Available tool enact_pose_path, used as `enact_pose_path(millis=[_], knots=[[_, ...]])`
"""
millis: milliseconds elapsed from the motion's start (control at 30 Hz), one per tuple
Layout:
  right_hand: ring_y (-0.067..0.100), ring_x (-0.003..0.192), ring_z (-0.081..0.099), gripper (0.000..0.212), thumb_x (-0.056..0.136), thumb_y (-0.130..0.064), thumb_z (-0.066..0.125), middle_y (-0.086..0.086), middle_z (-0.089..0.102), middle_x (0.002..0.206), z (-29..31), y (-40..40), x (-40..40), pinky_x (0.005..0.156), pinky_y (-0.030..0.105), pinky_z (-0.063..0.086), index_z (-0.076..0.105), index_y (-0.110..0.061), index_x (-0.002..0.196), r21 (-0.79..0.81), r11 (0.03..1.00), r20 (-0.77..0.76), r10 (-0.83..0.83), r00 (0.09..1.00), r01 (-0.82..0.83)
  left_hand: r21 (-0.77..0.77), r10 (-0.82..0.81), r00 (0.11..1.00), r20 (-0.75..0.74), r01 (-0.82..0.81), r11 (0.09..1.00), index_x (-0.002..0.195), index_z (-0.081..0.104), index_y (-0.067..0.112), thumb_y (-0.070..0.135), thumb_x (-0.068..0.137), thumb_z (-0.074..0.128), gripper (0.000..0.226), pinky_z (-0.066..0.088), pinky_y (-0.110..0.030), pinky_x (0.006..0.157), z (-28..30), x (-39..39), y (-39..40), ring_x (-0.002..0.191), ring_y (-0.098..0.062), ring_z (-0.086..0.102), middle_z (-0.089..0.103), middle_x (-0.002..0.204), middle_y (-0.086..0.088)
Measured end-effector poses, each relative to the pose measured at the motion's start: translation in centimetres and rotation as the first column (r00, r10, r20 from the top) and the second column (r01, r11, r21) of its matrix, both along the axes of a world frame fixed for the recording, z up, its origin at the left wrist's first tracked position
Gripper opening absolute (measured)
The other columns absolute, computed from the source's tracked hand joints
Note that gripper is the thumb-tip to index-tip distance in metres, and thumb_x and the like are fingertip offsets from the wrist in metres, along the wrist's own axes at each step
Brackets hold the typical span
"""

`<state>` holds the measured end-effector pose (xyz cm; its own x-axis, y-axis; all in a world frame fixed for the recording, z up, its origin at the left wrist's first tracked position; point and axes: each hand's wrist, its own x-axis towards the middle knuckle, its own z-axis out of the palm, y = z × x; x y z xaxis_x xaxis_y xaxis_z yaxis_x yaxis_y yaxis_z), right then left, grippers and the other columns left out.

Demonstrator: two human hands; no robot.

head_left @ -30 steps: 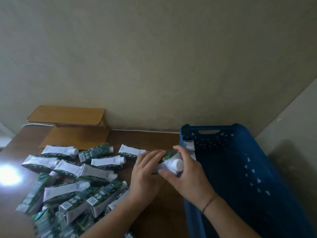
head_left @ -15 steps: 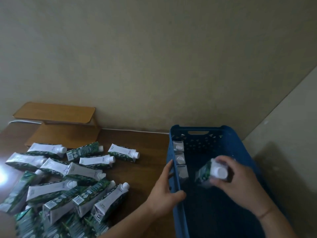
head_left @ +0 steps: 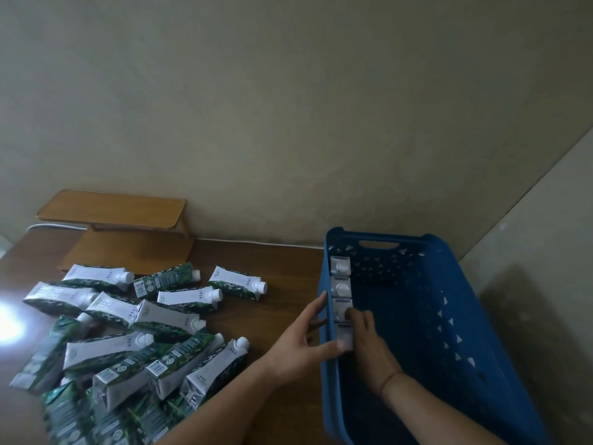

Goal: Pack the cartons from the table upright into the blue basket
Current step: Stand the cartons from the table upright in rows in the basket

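The blue basket stands at the table's right end. Inside, a row of white-capped cartons stands upright against its left wall. My right hand is inside the basket, holding the nearest carton upright at the near end of that row. My left hand grips the basket's left rim from outside, thumb over the edge beside that carton. Several green-and-white cartons lie on their sides in a loose heap on the brown table, left of the basket.
A small two-tier wooden shelf stands at the back left against the wall. A white cable runs along the table's far edge. A bright glare spot lies on the table at far left. The beige wall rises behind.
My right hand carried a carton from the table over the rim into the basket and lowered it against the left wall. My left hand moved from the carton to the basket's rim.
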<state>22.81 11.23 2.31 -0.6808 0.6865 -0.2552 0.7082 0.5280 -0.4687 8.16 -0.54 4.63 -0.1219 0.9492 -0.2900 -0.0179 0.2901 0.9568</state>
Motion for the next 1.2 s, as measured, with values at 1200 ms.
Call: enact_pose_path(millis=[1200], knots=[[0.009, 0.059, 0.058, 0.038, 0.07, -0.019, 0.074, -0.002, 0.065, 0.076, 11.9, -3.9, 4.8, 0.053, 0.019, 0.047, 0.063, -0.022, 0.106, -0.206, 0.969, -0.798, -0.246, 0.55, 0.134, 0.478, 0.248, 0.855, -0.455, 0.0, 0.878, 0.156, 0.014, 0.031, 0.057, 0.092, 0.052, 0.079, 0.03, -0.034, 0.118, 1.1, 2.0, -3.5, 0.147, -0.006, 0.026, 0.022, 0.161, 0.015]])
